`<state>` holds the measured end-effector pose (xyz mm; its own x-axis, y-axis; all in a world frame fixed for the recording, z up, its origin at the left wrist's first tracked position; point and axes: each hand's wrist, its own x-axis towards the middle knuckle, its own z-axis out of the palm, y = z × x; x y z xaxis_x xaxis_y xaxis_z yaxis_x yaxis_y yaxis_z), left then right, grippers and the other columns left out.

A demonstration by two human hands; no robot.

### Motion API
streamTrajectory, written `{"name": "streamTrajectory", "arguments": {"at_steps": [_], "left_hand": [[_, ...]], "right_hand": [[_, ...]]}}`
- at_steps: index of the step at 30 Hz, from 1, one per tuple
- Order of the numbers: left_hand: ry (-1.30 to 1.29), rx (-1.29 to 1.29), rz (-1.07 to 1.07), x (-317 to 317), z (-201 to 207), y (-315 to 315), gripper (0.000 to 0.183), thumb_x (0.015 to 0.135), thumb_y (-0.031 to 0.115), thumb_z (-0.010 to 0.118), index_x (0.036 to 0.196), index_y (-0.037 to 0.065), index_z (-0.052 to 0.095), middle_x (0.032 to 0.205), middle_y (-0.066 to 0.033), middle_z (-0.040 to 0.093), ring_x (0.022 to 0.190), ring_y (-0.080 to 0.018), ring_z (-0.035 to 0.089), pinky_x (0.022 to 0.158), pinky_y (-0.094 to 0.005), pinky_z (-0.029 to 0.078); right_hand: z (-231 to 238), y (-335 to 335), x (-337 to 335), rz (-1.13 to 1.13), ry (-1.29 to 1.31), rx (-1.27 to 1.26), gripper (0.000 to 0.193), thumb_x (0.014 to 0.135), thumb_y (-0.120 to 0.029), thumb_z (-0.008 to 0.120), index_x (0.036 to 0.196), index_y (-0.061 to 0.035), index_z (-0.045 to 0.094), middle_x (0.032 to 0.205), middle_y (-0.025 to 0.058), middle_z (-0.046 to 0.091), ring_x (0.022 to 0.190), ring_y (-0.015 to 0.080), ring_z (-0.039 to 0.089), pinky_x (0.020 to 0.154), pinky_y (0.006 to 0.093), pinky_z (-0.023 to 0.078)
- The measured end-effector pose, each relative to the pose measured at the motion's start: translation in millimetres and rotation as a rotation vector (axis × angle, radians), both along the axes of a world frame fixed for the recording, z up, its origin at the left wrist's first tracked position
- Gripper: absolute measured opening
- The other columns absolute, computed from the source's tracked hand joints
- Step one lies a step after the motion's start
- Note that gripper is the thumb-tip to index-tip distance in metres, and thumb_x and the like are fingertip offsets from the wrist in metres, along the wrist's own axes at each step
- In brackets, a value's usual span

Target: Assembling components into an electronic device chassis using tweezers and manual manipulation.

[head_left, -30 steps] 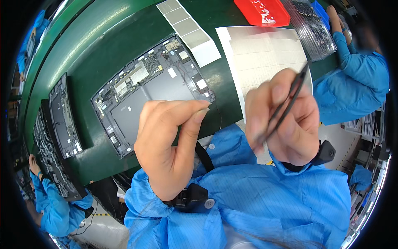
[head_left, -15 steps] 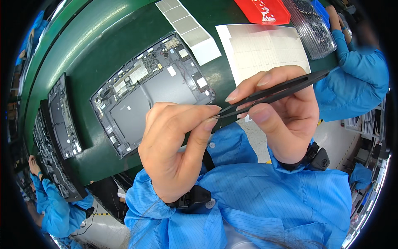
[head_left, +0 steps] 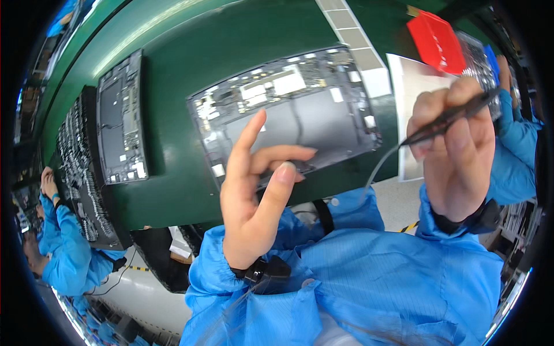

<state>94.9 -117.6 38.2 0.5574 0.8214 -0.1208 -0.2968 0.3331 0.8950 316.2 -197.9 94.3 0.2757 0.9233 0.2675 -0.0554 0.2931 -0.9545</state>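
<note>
In my right hand (head_left: pixel 464 158) is a pair of black tweezers (head_left: pixel 447 122), gripped between thumb and fingers and blurred by motion. A thin, curved, greyish strip (head_left: pixel 379 167) trails down from the tweezers' tips. My left hand (head_left: pixel 248 199) holds nothing; its index finger points up and the other fingers are loosely bent apart. Beyond that hand lies an opened tablet-like device (head_left: pixel 326 124), with a circuit board along its far side and a large flat grey area nearer me. The left fingers overlap the device in the view; whether they touch it I cannot tell.
A second opened device (head_left: pixel 112 106) lies to the left, beside a black tray (head_left: pixel 81 150) full of small parts. On the right are a label strip (head_left: pixel 352 37), a pale sheet (head_left: pixel 407 86), a red bin (head_left: pixel 438 43) and a clear tray (head_left: pixel 476 55). Co-workers sit on both sides.
My hands have parted: the left has let go at the tweezers' tips and opened, while the right has moved rightward with the tweezers. A thin strip now trails from them. The whole view has shifted.
</note>
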Motion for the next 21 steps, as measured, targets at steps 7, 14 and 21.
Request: {"name": "streamTrajectory", "arguments": {"at_steps": [7,14,21], "left_hand": [[0.765,1.299,-0.037,-75.4,-20.3,78.5,0.035,0.077,-0.003,0.07,0.112,-0.002,0.066,0.094,-0.0105,0.069,0.084,-0.0278,0.059,0.078,-0.0375,0.048],[0.715,1.604,-0.038,-85.3,-41.5,119.9,0.037,0.06,0.0,0.075,0.097,0.006,0.073,0.096,-0.0029,0.072,0.083,-0.023,0.06,0.066,-0.0326,0.047],[0.688,1.461,-0.151,-91.6,-44.5,124.1,0.039,0.065,0.004,0.072,0.104,0.003,0.071,0.103,-0.0078,0.073,0.094,-0.0279,0.058,0.083,-0.0354,0.05]], "right_hand": [[-44.8,97.5,-30.7,0.077,0.234,-0.344,0.024,0.101,-0.021,0.061,0.12,-0.0074,0.058,0.114,0.0107,0.069,0.099,0.0127,0.06,0.081,0.0272,0.043],[-72.9,151.1,-63.9,0.046,0.055,-0.353,0.027,0.095,0.0,0.066,0.118,-0.0024,0.053,0.104,0.0183,0.072,0.092,0.0198,0.07,0.076,0.0292,0.055],[-101.4,147.4,-59.7,0.061,-0.139,-0.178,0.039,0.092,0.008,0.066,0.123,-0.0018,0.046,0.105,0.0205,0.072,0.105,0.0274,0.07,0.091,0.0365,0.056]]}}
